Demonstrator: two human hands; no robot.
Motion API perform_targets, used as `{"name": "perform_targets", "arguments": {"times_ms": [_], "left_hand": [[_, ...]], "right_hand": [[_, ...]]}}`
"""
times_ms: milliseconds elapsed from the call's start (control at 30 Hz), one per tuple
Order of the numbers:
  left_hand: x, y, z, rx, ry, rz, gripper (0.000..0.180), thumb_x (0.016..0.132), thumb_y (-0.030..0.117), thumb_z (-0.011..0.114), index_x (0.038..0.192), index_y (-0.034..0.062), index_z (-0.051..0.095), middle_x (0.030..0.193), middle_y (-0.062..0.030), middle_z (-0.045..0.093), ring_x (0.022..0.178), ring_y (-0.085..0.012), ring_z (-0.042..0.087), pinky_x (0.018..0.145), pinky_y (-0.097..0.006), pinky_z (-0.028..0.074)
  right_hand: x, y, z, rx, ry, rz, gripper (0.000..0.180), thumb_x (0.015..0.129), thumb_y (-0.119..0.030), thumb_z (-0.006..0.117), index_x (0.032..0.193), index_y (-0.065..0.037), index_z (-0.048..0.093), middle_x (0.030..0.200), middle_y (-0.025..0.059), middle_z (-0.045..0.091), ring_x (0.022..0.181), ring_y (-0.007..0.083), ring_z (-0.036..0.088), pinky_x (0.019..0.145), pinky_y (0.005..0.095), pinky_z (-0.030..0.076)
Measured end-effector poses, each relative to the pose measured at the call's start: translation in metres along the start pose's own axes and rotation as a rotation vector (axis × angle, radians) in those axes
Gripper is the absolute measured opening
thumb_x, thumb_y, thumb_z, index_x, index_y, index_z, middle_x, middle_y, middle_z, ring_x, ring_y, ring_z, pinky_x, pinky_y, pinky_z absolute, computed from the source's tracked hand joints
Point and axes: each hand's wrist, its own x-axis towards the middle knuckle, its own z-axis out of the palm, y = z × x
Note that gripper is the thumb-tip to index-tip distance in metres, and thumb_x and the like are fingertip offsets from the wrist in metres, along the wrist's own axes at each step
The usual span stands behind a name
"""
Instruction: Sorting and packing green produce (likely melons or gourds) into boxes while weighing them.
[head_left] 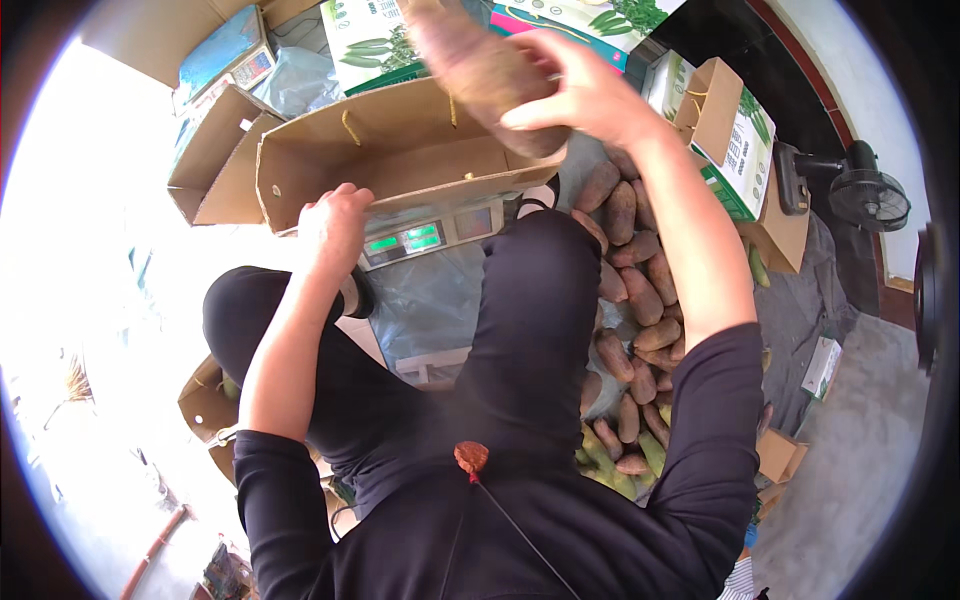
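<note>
My right hand (575,95) is wrapped round a large, reddish-brown oblong tuber (490,80), blurred by motion. It is raised over the right end of an open cardboard box (400,150) with yellow cord handles. My left hand (335,220) grips the near rim of that box at its left corner, fingers curled over the edge. Under the box is a weighing scale (430,237) with a lit green display. The part of the box floor that shows is bare cardboard. To the right of my knee lies a pile of similar brown tubers (640,285).
Longer yellow-green vegetables (605,460) lie at the pile's near end. Printed cartons (370,45) stand beyond the box, with another carton (735,140) at right beside a black fan (868,195). A blue-topped scale (225,50) sits far left. Clear plastic sheeting (425,310) covers the floor between my legs.
</note>
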Motion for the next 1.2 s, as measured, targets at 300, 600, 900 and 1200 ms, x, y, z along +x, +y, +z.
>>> {"name": "perform_targets", "arguments": {"times_ms": [300, 600, 900, 1200], "left_hand": [[-0.005, -0.006, 0.001, -0.042, 0.021, 0.013, 0.017, 0.077, 0.004, 0.054, 0.089, 0.0102, 0.063, 0.086, -0.0074, 0.058, 0.087, -0.0277, 0.059, 0.073, -0.040, 0.049], [0.000, 0.001, -0.006, -0.054, -0.037, -0.030, 0.016, 0.077, 0.000, 0.053, 0.087, 0.0083, 0.062, 0.086, -0.0111, 0.056, 0.090, -0.0306, 0.058, 0.074, -0.042, 0.048], [0.000, 0.003, -0.003, -0.064, -0.015, -0.002, 0.017, 0.075, 0.007, 0.062, 0.092, 0.0068, 0.061, 0.091, -0.0106, 0.057, 0.086, -0.0332, 0.058, 0.072, -0.042, 0.047], [-0.002, -0.003, 0.003, -0.045, 0.036, 0.063, 0.017, 0.078, 0.010, 0.062, 0.094, 0.0052, 0.060, 0.091, -0.0119, 0.057, 0.086, -0.0333, 0.058, 0.072, -0.041, 0.045]], "right_hand": [[0.077, 0.045, 0.104, -0.732, -0.572, 0.090, 0.070, 0.052, -0.021, 0.079, 0.115, -0.005, 0.055, 0.105, 0.0140, 0.063, 0.101, 0.0295, 0.060, 0.084, 0.0389, 0.049], [0.076, 0.081, 0.161, -1.034, -0.753, 0.452, 0.050, 0.071, -0.019, 0.072, 0.119, -0.011, 0.060, 0.124, 0.0096, 0.058, 0.117, 0.0296, 0.052, 0.093, 0.0534, 0.038], [0.052, 0.027, 0.081, -0.482, -0.470, -0.027, 0.052, 0.068, -0.023, 0.072, 0.115, -0.008, 0.058, 0.105, 0.0114, 0.064, 0.095, 0.0254, 0.061, 0.080, 0.0370, 0.049], [-0.158, 0.085, -0.045, -0.106, 0.294, 0.312, 0.037, 0.079, -0.017, 0.066, 0.113, -0.004, 0.057, 0.097, 0.0083, 0.065, 0.090, 0.0169, 0.061, 0.080, 0.0309, 0.049]]}}
